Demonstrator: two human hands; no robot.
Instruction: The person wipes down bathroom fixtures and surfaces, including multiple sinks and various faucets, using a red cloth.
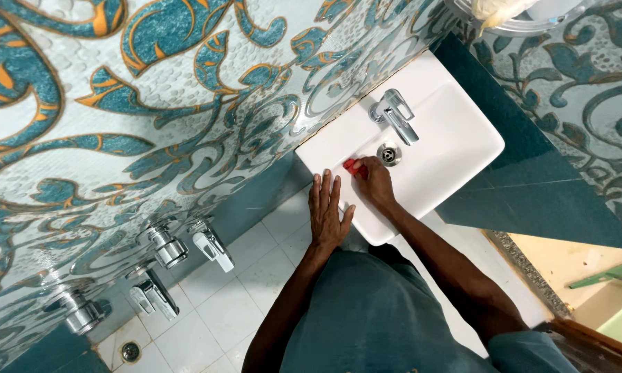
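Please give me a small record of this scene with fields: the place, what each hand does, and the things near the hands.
place: tiled washroom, seen from above
left hand: left hand lies flat, fingers spread, on the front rim of the white basin
right hand: right hand is inside the basin, its grip closed on a small red object
near the hands: drain and chrome tap
wall: patterned teal tiles with several chrome wall taps
floor: white tiles with a floor drain
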